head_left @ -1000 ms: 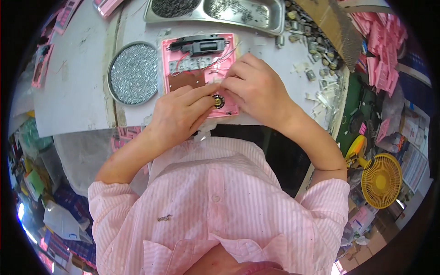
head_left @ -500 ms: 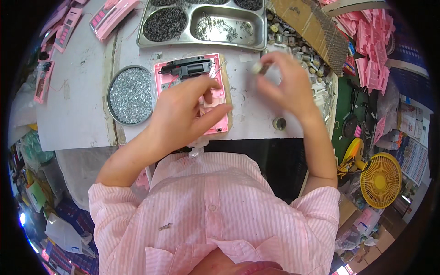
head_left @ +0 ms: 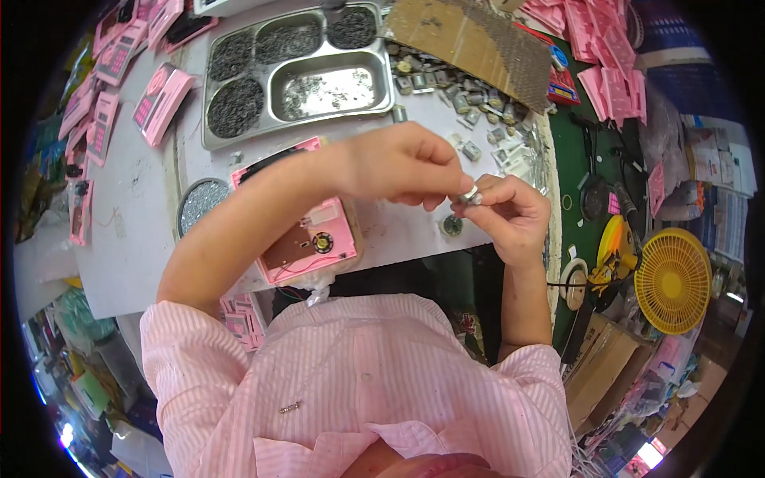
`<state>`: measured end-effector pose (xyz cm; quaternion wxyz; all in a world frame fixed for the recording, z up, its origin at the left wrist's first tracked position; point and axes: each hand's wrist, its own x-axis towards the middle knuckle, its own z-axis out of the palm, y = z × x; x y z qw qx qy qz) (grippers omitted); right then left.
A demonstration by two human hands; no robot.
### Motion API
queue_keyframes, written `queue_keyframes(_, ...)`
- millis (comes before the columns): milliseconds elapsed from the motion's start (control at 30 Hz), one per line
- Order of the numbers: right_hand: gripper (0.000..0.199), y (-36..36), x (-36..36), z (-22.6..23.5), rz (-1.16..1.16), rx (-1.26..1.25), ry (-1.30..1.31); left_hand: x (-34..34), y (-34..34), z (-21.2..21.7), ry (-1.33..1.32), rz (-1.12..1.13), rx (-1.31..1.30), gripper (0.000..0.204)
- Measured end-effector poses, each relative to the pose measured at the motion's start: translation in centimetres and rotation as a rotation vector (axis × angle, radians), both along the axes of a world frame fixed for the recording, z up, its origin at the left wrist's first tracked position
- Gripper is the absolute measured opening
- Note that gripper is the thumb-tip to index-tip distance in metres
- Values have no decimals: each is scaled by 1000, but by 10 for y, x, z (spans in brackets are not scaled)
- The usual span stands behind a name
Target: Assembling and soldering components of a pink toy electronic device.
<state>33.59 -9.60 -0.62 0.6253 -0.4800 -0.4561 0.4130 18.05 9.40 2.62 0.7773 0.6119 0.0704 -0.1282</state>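
Both hands meet above the front edge of the white worktable [head_left: 127,239], to the right of the open pink device [head_left: 307,239] that lies there with its brown board and small round part facing up; the left hand [head_left: 402,163] reaches across from the left, its fingers curled and its thumb and forefinger pinched on the top of a small silver cylindrical part [head_left: 470,194]; the right hand [head_left: 510,215] comes up from below, its fingertips closed on the same part from the other side, so the part sits right between the two pinches, touching both, with only its metal end showing; how much of it lies hidden inside the fingers cannot be told. Just below the part, on the table edge, lies a small round dark piece [head_left: 452,226]. Behind the pink device stands a steel compartment tray [head_left: 299,68] with dark small parts in some wells and bright ones in another; left of the device sits a round dish [head_left: 199,205] of shiny bits; loose silver parts [head_left: 478,119] are scattered behind the hands, near a sheet of brown cardboard [head_left: 470,36]. Far right of the device, off the table, stands a yellow fan [head_left: 673,279].
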Motion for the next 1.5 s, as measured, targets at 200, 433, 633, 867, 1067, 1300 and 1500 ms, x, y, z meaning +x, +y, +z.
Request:
queue_keyframes(200,13,-9,27,-16,28,55,700,111,48,-23,-219,426,868,34)
queue_keyframes(433,15,-36,35,-19,-6,0,787,192,60,-73,-331,606,1628,23)
queue_keyframes(633,35,-67,37,-14,-101,-54,667,191,54,-68,-348,624,1570,18)
queue_keyframes(867,47,-63,29,-11,-117,-369,31,193,63,-73,-421,701,1532,19)
queue_keyframes(1067,38,-53,11,-18,44,-529,-489,124,59,-33,-530,960,1019,15)
queue_keyframes(1300,39,-40,0,-14,33,-520,-842,-46,-18,-9,-418,649,804,15)
queue_keyframes(1500,39,-27,-5,-22,58,-264,-1213,-120,-76,-27,-163,690,373,15)
